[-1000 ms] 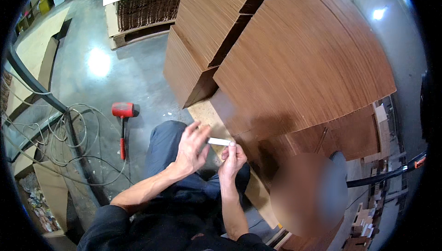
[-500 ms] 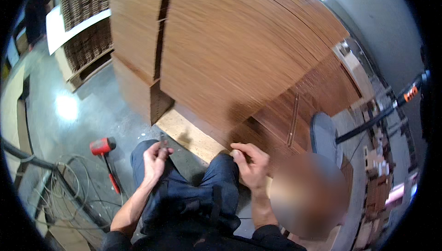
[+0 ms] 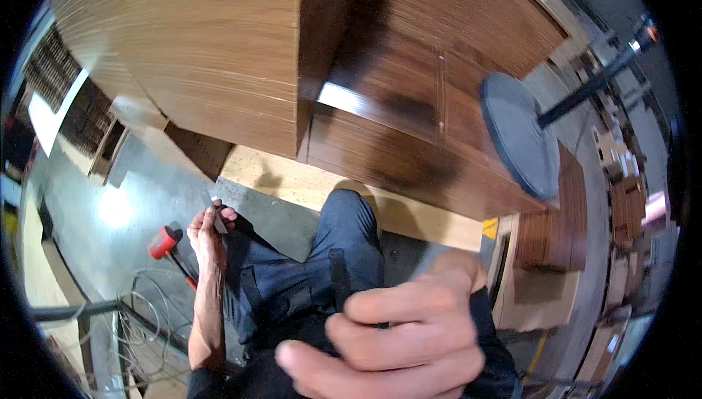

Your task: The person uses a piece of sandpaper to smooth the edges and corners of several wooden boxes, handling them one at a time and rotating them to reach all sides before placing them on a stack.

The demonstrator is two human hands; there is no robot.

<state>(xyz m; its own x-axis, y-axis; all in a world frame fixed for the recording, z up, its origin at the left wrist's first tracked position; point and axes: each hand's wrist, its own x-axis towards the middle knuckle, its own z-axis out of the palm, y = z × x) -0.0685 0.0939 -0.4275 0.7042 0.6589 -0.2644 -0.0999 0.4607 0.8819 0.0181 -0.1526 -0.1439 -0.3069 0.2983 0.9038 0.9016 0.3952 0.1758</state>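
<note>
My left hand is closed around a small, slim tool with a grey tip, pinched between thumb and fingers above my left thigh. I cannot make out its exact kind. Very near the camera, my right hand has its fingers loosely bent and spread a little apart. Nothing shows in it, though its thumb and palm are hidden. Ahead of my knees stands a large brown wood-grain cabinet, with an open bay of darker panels to its right. A pale chipboard strip runs along its foot.
On the floor at left lies a red-headed mallet, beside a tangle of thin cable and a black bar. A grey disc on a black pole stands at right. Stacked brown panels and cardboard lie beyond it.
My view has swung to the right, bringing more of the darker bay into sight. My right hand has risen from my knee toward the camera. The left hand still grips its small tool.
</note>
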